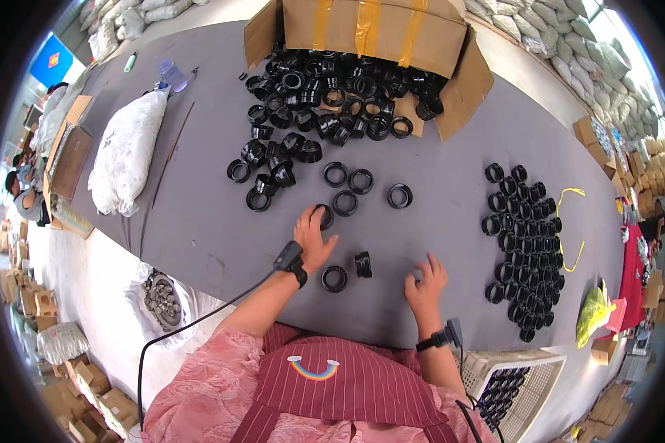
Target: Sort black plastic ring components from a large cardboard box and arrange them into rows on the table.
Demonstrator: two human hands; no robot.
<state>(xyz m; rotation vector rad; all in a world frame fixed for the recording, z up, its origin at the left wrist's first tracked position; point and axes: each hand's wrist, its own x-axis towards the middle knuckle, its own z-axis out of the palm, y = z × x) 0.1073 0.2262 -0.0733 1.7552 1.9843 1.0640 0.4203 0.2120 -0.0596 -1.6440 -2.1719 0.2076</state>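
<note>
The left hand [314,235] reaches far across the grey worktop [199,221], fingers spread over a black ring [325,215] and touching it, not closed around it. The right hand [425,284] rests nearer, fingers loosely curled and holding nothing. Between the hands lie two more rings [334,278], just near the left wrist. Farther off, loose rings spill from a tipped cardboard box [377,29]. On the right, rings stand in neat rows [521,244] beside a yellow cord [569,221]. A white bag [129,151] lies at far left.
</note>
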